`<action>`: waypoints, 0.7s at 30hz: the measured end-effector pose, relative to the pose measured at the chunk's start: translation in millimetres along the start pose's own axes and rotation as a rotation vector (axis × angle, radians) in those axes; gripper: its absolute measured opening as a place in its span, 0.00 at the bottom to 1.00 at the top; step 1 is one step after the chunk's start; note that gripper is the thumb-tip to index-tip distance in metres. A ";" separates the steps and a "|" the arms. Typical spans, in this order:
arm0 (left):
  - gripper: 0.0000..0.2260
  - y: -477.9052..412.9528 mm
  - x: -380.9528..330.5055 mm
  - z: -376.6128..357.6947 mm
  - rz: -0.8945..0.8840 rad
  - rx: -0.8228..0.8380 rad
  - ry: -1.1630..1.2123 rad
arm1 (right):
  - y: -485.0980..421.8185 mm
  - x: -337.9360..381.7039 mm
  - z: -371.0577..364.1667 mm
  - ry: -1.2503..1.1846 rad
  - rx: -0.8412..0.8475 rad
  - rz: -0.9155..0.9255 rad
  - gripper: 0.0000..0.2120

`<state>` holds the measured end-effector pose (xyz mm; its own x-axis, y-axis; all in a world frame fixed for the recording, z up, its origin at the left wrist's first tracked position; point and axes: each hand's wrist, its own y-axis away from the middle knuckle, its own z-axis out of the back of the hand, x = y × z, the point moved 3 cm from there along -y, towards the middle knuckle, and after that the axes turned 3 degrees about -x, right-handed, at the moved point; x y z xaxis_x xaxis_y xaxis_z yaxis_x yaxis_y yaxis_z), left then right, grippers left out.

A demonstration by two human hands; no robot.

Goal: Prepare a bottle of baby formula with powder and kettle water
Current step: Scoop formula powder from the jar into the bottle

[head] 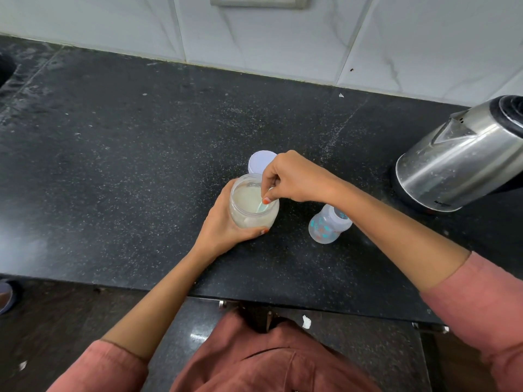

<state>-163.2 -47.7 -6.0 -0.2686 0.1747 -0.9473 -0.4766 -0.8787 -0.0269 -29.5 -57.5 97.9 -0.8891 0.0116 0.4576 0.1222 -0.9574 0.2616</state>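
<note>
One powder jar, one lid, one baby bottle, one kettle at right; left hand curls round the jar, right hand pinches a scoop inside

The counter is black speckled stone with a dull polish, and the far wall tiles are smooth and glossy. At the right the kettle is shiny steel with a black plastic rim. The jar, scoop and baby bottle are smooth translucent plastic; the sleeves are matt cloth.
</note>
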 end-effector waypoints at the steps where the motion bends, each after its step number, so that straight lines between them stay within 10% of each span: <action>1: 0.36 0.0 -0.2 0.0 0.002 0.000 0.000 | 0.5 0.5 -1.1 0.007 0.013 -0.004 0.05; 21: 0.37 0.7 2.6 0.5 0.023 0.007 -0.009 | -2.4 9.5 -6.4 0.082 0.140 0.091 0.05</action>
<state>-164.7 -47.6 -8.3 -0.2868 0.1586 -0.9448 -0.4764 -0.8792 -0.0029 -41.1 -56.9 96.1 -0.9039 -0.1023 0.4154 0.2590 -0.9037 0.3410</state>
